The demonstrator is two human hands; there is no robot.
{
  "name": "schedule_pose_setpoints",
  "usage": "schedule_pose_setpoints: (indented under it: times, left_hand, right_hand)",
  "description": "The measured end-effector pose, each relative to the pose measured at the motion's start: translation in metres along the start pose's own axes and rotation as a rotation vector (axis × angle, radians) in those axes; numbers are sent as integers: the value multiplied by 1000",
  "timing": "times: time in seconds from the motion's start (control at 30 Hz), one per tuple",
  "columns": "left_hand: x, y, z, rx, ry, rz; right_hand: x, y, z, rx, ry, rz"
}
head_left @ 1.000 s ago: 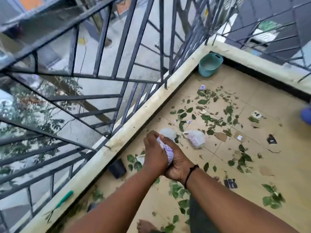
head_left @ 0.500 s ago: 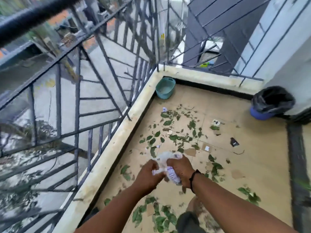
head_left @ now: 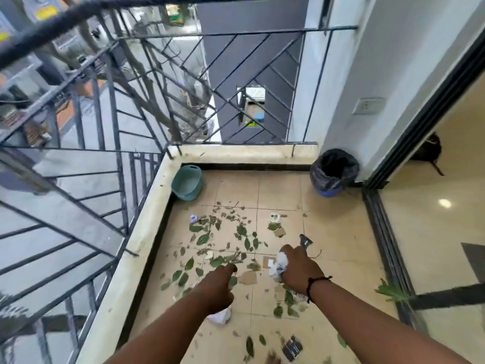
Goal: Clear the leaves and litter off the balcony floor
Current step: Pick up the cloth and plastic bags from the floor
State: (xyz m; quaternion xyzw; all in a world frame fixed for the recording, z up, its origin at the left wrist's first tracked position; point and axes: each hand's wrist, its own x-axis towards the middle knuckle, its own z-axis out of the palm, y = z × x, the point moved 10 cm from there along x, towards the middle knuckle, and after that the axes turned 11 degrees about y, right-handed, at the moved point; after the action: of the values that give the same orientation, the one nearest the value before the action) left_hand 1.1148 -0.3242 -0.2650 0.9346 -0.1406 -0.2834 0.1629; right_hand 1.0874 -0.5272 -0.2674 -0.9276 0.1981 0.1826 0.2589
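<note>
Right hand (head_left: 299,269) gripping one crumpled paper (head_left: 278,266), left hand (head_left: 219,287) holding another crumpled wad (head_left: 220,316), two bins.

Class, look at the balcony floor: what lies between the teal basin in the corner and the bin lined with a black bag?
In the head view, the stretch between the teal basin and the lined bin is bare tile along the ledge; the leaves lie nearer the person.
</note>
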Motion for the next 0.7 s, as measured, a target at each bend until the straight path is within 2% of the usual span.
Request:
schedule_pose_setpoints:
  times: [0.13, 0.37, 0.47, 0.7]
  left_hand:
    - [45, 33, -19, 119, 29, 154]
    - [137, 82, -52, 186, 34, 324]
    - [176, 112, -74, 191, 31, 431]
    - [244, 160, -125, 214, -38, 493]
  right_hand:
    - [15, 17, -24, -57, 27, 24]
    - [64, 26, -74, -192, 34, 49]
    - [94, 21, -107, -272, 88, 28]
    - [144, 16, -172, -248, 196, 142]
